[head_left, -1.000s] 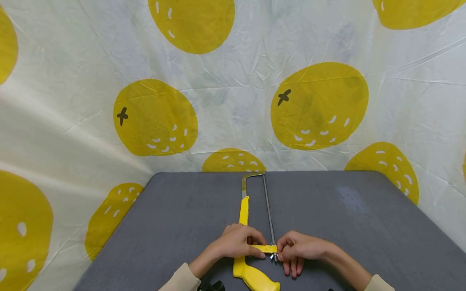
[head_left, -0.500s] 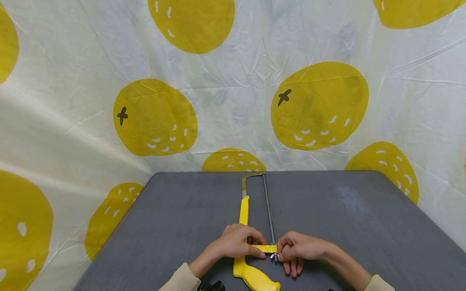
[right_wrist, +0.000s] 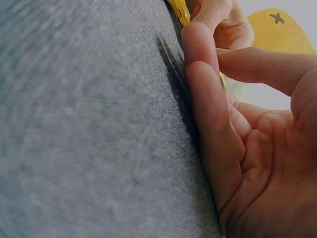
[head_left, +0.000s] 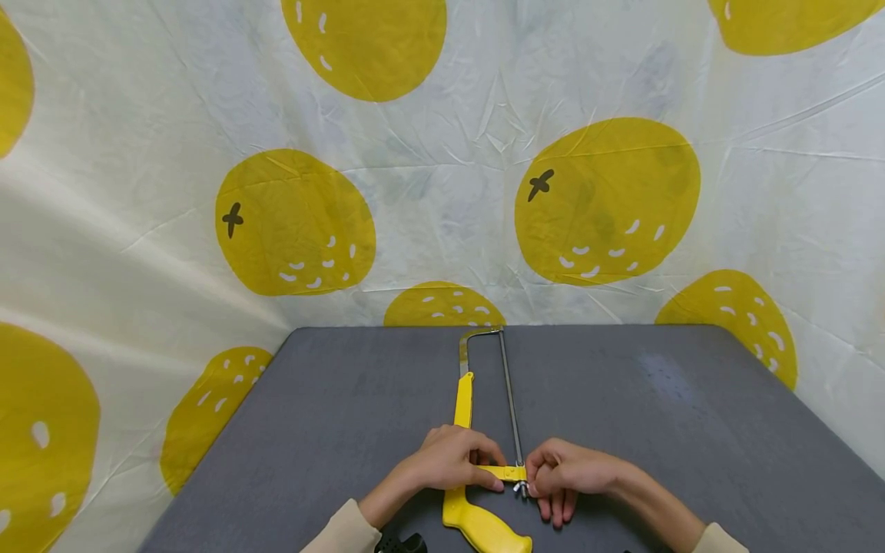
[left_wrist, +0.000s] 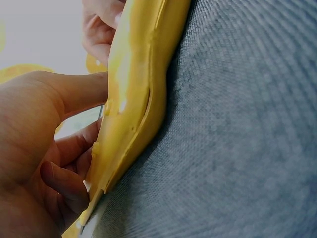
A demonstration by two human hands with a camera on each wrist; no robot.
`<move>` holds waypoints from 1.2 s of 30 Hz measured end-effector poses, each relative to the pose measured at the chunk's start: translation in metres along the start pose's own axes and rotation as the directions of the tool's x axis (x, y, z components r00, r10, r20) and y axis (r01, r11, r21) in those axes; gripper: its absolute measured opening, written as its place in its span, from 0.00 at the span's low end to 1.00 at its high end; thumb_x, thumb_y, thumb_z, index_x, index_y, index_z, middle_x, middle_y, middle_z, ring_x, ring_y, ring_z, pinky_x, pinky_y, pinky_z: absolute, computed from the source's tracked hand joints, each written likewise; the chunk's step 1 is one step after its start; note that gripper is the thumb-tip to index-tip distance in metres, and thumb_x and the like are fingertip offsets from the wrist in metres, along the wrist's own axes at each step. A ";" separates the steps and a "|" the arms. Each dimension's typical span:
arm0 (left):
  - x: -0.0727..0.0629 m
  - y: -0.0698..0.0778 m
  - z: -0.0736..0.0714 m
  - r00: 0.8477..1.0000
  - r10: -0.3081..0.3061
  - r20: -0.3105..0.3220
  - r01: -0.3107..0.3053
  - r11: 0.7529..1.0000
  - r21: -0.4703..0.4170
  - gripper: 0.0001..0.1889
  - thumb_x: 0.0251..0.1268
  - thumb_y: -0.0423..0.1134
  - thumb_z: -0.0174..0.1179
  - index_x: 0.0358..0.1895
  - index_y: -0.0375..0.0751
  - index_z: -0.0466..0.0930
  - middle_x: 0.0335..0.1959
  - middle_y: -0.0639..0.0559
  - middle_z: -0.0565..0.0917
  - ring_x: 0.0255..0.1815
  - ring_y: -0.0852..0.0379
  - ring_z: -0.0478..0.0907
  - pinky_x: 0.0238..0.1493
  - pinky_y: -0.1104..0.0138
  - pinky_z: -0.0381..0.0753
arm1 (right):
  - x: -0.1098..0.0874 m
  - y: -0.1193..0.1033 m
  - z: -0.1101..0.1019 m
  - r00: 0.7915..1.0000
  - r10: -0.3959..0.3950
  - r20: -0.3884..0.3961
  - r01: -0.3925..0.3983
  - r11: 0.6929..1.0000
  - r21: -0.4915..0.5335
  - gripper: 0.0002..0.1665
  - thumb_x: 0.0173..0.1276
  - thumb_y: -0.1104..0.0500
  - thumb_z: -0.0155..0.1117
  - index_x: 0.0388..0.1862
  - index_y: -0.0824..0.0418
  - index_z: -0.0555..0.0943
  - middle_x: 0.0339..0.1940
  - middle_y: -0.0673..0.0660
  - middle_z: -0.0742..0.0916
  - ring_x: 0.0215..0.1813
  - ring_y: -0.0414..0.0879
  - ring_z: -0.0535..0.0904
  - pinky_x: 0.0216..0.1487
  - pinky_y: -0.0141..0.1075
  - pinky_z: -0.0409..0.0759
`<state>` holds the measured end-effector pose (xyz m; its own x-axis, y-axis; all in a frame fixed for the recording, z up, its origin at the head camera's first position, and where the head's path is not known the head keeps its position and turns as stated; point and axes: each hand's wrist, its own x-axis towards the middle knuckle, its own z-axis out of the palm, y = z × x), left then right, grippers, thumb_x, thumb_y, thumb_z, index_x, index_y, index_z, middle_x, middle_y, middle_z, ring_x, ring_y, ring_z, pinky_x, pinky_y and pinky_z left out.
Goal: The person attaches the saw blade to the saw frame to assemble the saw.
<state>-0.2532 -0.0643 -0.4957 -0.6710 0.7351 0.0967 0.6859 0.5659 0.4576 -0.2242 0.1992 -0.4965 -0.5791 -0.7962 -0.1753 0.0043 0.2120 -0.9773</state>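
Observation:
A hacksaw (head_left: 464, 401) with a yellow handle (head_left: 487, 530) lies flat in the middle of the table, its metal bow at the far end. On its right side the thin grey blade (head_left: 510, 399) runs back to the bow from a short yellow arm. My left hand (head_left: 456, 458) holds this yellow arm between thumb and fingers, beside the frame. At the arm's right end, my right hand (head_left: 574, 470) pinches at a small metal wing nut (head_left: 520, 488), its other fingers down on the table. The right fingertips partly hide the nut.
The grey table (head_left: 332, 399) extends to both sides of the saw. Behind it and at the left hangs a white cloth (head_left: 442, 223) printed with large yellow fruit. A small black object (head_left: 408, 544) shows at the bottom edge near the left sleeve.

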 end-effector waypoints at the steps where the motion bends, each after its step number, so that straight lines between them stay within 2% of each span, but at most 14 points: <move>1: 0.000 0.000 0.000 1.000 -0.002 0.002 0.002 1.000 0.000 0.08 0.62 0.58 0.71 0.42 0.68 0.89 0.23 0.71 0.78 0.19 0.74 0.69 0.22 0.72 0.65 | 0.000 0.000 0.000 1.000 0.001 -0.001 -0.001 1.000 -0.001 0.20 0.68 0.66 0.58 0.43 0.87 0.72 0.22 0.51 0.87 0.22 0.35 0.86 0.22 0.28 0.81; 24: -0.002 0.002 -0.002 1.000 0.002 0.009 -0.002 1.000 0.001 0.09 0.63 0.57 0.71 0.44 0.67 0.89 0.24 0.71 0.78 0.20 0.75 0.69 0.22 0.72 0.65 | 0.000 0.000 0.001 1.000 0.001 -0.013 -0.001 1.000 0.003 0.20 0.67 0.66 0.57 0.43 0.88 0.72 0.23 0.51 0.87 0.22 0.35 0.85 0.22 0.28 0.81; 36: -0.001 0.003 -0.003 1.000 -0.003 0.013 0.003 1.000 -0.006 0.09 0.63 0.57 0.71 0.44 0.66 0.89 0.23 0.71 0.78 0.19 0.74 0.69 0.22 0.72 0.65 | -0.001 0.000 -0.002 1.000 -0.004 0.006 0.004 1.000 -0.003 0.19 0.67 0.67 0.56 0.43 0.88 0.72 0.23 0.51 0.87 0.23 0.35 0.86 0.22 0.28 0.81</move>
<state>-0.2512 -0.0648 -0.4924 -0.6696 0.7380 0.0840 0.6819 0.5660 0.4633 -0.2251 0.2005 -0.4964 -0.5745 -0.8003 -0.1716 -0.0008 0.2103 -0.9776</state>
